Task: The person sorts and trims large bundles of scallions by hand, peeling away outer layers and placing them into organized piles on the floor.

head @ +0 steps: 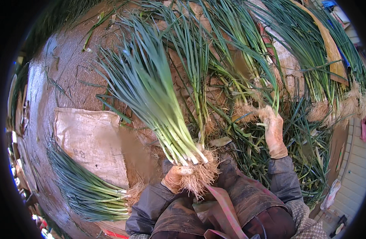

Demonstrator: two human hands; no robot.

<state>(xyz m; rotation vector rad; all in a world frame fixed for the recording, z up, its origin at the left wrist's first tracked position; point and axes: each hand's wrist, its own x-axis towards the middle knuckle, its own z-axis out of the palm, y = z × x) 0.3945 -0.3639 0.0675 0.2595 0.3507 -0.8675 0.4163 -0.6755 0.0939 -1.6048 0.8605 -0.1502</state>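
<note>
A thick bunch of green onions [171,128] lies across my lap, its pale root ends toward me and its leaves fanning to the upper left. My left hand [174,178] grips it low down beside the tangled roots [202,173]. At the right, my right hand [272,131] is closed around a separate green onion stalk [277,100], whose leaves rise up and away. The fingertips there are partly hidden. Just beyond the bunch lies a thinner group of green onions [198,77], roots toward me.
Another bunch of green onions [93,188] rests by a woven sack [90,143] on the left. More onions [305,53] lie at the upper right, beside a tan strip [329,47]. Discarded leaves [305,149] are heaped under my right arm. The ground [72,77] looks wet.
</note>
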